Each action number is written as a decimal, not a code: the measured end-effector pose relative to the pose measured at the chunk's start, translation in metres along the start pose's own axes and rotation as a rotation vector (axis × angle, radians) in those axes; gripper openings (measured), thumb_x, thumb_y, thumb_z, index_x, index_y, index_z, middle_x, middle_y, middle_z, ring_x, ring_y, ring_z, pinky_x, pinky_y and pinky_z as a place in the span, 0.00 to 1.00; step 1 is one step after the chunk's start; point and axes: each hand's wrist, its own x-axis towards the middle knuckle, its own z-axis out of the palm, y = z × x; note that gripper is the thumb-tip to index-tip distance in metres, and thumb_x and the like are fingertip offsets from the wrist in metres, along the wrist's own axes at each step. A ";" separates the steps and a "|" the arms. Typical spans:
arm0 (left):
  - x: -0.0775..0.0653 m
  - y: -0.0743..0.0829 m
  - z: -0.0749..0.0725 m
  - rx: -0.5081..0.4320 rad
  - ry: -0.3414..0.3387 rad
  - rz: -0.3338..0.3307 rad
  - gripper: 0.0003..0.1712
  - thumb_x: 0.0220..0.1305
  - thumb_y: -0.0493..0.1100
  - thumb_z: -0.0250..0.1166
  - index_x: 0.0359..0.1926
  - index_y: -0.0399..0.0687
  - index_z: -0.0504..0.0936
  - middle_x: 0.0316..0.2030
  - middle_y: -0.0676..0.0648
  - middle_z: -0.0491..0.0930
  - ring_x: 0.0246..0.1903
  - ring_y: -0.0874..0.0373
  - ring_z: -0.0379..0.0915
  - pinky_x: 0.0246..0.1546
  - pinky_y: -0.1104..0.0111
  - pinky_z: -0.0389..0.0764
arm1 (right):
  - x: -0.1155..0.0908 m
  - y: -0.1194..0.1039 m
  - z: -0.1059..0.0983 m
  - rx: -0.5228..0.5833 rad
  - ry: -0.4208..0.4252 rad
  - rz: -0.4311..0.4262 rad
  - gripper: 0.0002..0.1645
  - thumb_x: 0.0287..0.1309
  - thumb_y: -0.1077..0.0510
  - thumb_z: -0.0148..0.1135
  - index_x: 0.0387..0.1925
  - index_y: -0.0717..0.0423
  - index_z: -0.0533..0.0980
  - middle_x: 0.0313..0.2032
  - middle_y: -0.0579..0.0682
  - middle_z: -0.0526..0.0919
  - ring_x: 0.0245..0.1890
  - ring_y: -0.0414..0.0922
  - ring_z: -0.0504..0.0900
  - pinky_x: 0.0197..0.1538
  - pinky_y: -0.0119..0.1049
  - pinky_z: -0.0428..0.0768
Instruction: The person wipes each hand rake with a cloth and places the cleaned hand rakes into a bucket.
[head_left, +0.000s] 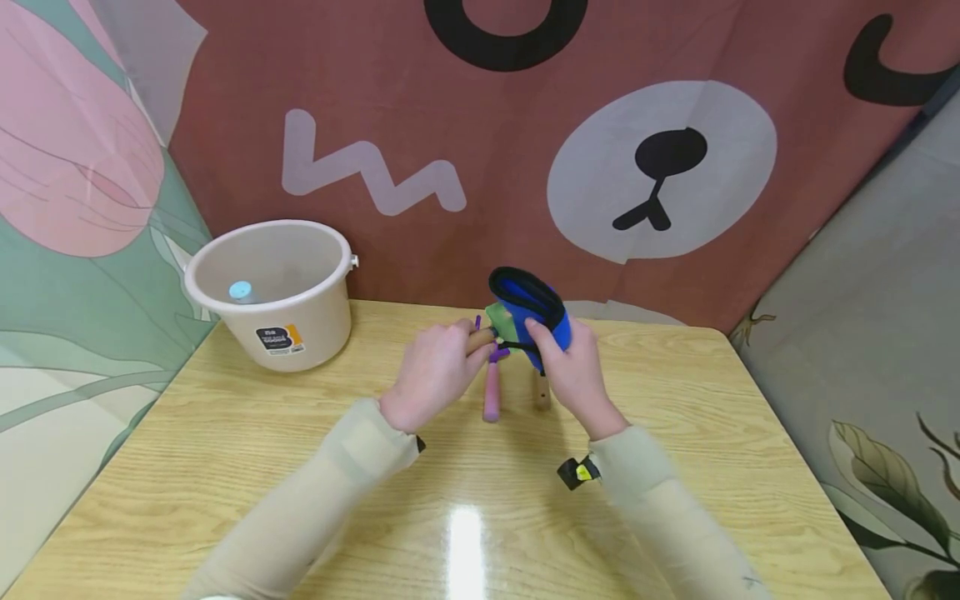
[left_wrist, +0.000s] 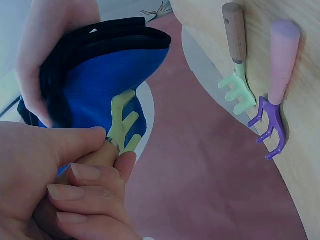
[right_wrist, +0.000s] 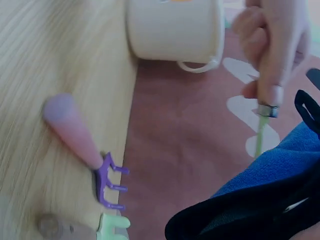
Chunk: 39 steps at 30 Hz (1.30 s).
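My left hand [head_left: 435, 367] grips the wooden handle of a small hand rake with yellow-green tines [left_wrist: 118, 120]. Its thumb lies along the handle near the metal collar. In my right hand [head_left: 576, 375] is a folded blue cloth with black edging [head_left: 555, 321], thumb on the near side. The tines stand close against the blue fabric; whether they touch is unclear. Below the hands, on the table, lie a pink-handled rake with purple tines [right_wrist: 75, 132] and a wooden-handled rake with mint-green tines [left_wrist: 235, 35], side by side.
An off-white bucket [head_left: 322, 333] stands at the table's back left, with a light-blue-topped object [head_left: 241, 290] inside. Behind the wooden table [head_left: 375, 517] hangs a printed reddish-brown curtain [head_left: 495, 150]. A grey patterned cloth [head_left: 847, 333] hangs along the right.
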 end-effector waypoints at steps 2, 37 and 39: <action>0.000 0.000 0.000 -0.003 0.003 0.002 0.10 0.72 0.48 0.62 0.36 0.52 0.88 0.25 0.49 0.77 0.16 0.58 0.69 0.15 0.65 0.70 | -0.001 0.002 0.002 -0.079 -0.021 -0.067 0.23 0.69 0.47 0.61 0.48 0.64 0.82 0.40 0.61 0.89 0.36 0.51 0.86 0.39 0.44 0.85; -0.002 0.004 -0.001 -0.008 -0.035 0.050 0.11 0.71 0.47 0.63 0.43 0.51 0.91 0.28 0.49 0.76 0.17 0.59 0.67 0.16 0.67 0.67 | 0.019 0.050 -0.011 -0.482 -0.007 -0.221 0.17 0.69 0.50 0.59 0.43 0.61 0.81 0.33 0.59 0.87 0.30 0.55 0.85 0.34 0.53 0.83; -0.002 0.003 -0.001 -0.013 -0.034 0.050 0.11 0.71 0.47 0.63 0.42 0.50 0.91 0.28 0.49 0.75 0.17 0.58 0.67 0.16 0.67 0.67 | 0.019 0.050 -0.011 -0.470 0.002 -0.222 0.15 0.68 0.51 0.60 0.39 0.61 0.80 0.30 0.58 0.85 0.26 0.54 0.82 0.31 0.51 0.81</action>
